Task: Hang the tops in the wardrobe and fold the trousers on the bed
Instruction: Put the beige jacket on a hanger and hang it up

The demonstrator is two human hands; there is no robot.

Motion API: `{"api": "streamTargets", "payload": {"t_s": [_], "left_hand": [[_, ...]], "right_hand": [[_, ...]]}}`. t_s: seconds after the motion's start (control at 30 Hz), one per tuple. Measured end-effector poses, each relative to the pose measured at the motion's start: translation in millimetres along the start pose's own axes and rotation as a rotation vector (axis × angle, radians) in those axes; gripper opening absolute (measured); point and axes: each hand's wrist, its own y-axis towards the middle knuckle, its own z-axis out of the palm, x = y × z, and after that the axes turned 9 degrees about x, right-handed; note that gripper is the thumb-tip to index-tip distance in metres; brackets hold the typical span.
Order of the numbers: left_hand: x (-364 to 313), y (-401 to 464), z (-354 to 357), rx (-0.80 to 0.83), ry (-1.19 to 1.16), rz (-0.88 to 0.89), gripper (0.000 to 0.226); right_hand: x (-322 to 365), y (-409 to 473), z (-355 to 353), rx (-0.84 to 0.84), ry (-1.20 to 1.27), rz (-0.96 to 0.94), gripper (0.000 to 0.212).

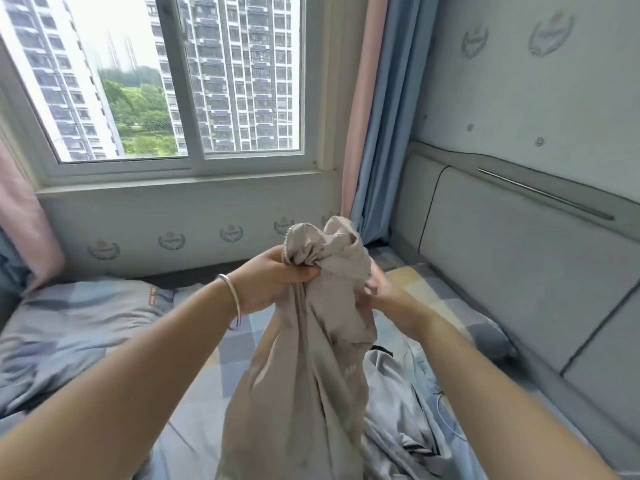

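A beige garment (304,368) hangs bunched in front of me above the bed (214,382). My left hand (273,278), with a silver bangle on its wrist, grips the gathered upper edge. My right hand (377,292) holds the same garment from the right side, its fingers partly hidden behind the cloth. Whether the garment is a top or trousers cannot be told. A silvery grey garment (401,410) lies crumpled on the bed below my right forearm.
The bed carries a checked blue and yellow sheet, with a blue quilt (69,327) heaped at the left. A padded grey headboard (519,271) runs along the right. A window (173,81) and a blue curtain (377,133) stand ahead.
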Motion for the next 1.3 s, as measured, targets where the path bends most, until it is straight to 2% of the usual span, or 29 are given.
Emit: {"api": "streamTargets", "payload": {"t_s": [0.07, 0.13, 0.2, 0.27, 0.37, 0.4, 0.47, 0.57, 0.67, 0.7, 0.77, 0.87, 0.93, 1.0, 1.07, 1.17, 1.23, 1.3], "left_hand": [[-9, -3, -1, 0.017, 0.043, 0.025, 0.021], [-12, -4, -10, -0.026, 0.144, 0.066, 0.021], [-11, -4, -25, -0.132, 0.33, 0.082, 0.018], [-12, -9, -37, -0.201, 0.611, 0.047, 0.025], [-19, -20, -44, 0.005, 1.22, -0.133, 0.025], [-21, -23, -47, -0.007, 1.404, -0.191, 0.036], [-29, -25, -58, -0.209, 1.588, -0.275, 0.051], [-40, -24, -64, -0.507, 1.618, -0.288, 0.046], [-38, -19, -52, -0.656, 1.673, -0.25, 0.037], [-35, -19, -48, -0.694, 1.63, -0.221, 0.035], [-34, -21, -44, -0.741, 1.464, -0.153, 0.03], [-46, -25, -39, -0.716, 1.224, -0.013, 0.025], [-55, -26, -36, -0.714, 1.271, 0.026, 0.026], [-56, -25, -34, -0.733, 1.455, -0.066, 0.029], [-47, -22, -30, -0.71, 1.561, -0.291, 0.037], [-24, -15, -15, -0.465, 1.251, -0.567, 0.04], [-13, -8, -6, -0.335, 1.163, -0.6, 0.034], [-1, 0, 0, -0.287, 1.06, -0.536, 0.031]], "right_hand": [[10, 3, 4, 0.23, 0.097, 0.047, 0.069], [17, 2, 8, 0.272, 0.155, 0.105, 0.042], [26, 2, 0, 0.11, 0.114, 0.063, 0.032], [42, -2, -13, -0.06, -0.03, -0.025, 0.026], [70, -12, -39, -0.309, -0.46, -0.092, 0.025], [78, -16, -46, -0.403, -0.634, -0.125, 0.023], [90, -32, -55, -0.552, -0.906, -0.204, 0.022], [89, -50, -64, -0.692, -1.181, -0.265, 0.034], [76, -53, -65, -0.788, -1.255, -0.216, 0.038], [73, -54, -64, -0.831, -1.262, -0.2, 0.04], [74, -60, -62, -0.961, -1.255, -0.177, 0.029], [81, -70, -66, -1.107, -1.209, -0.137, 0.018], [88, -77, -69, -1.14, -1.172, -0.067, 0.022], [91, -84, -71, -1.116, -1.119, 0.034, 0.029], [92, -89, -72, -1.053, -1.037, 0.179, 0.037], [95, -91, -68, -0.963, -0.794, 0.279, 0.039], [98, -93, -66, -0.911, -0.579, 0.185, 0.038], [97, -96, -63, -0.861, -0.389, 0.07, 0.031]]}}
